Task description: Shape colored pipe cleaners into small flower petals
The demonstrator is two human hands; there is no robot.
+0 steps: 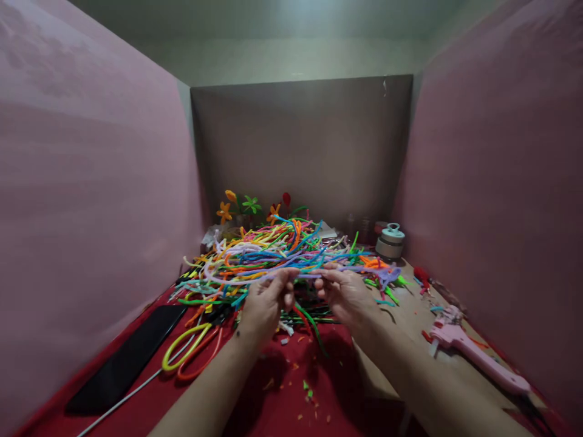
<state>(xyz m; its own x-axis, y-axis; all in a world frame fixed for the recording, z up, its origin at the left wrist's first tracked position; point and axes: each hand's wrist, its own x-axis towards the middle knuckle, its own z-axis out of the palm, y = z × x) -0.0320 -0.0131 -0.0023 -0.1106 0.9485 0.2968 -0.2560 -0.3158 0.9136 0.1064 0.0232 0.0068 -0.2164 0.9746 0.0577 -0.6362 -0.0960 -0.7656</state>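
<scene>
My left hand (268, 300) pinches a lilac pipe cleaner (310, 277) between thumb and fingers. Just to the right, my right hand (348, 294) grips the same stem, so a short length of it spans the gap between my fingertips. At its right side, a purple looped shape (387, 276) lies near the stem; whether they join I cannot tell. Behind and under both hands spreads a tangled heap of many-coloured pipe cleaners (268, 249). A green pipe cleaner (314, 328) hangs out below my hands, over the red cloth (328, 376).
A black flat device (127, 358) and yellow-and-orange looped handles (184, 346) lie left. On the right, a pink glue gun (478, 358) rests on a brown board (410, 309). A lidded container (390, 241) and fuzzy flowers (250, 205) stand behind. Pink walls flank both sides.
</scene>
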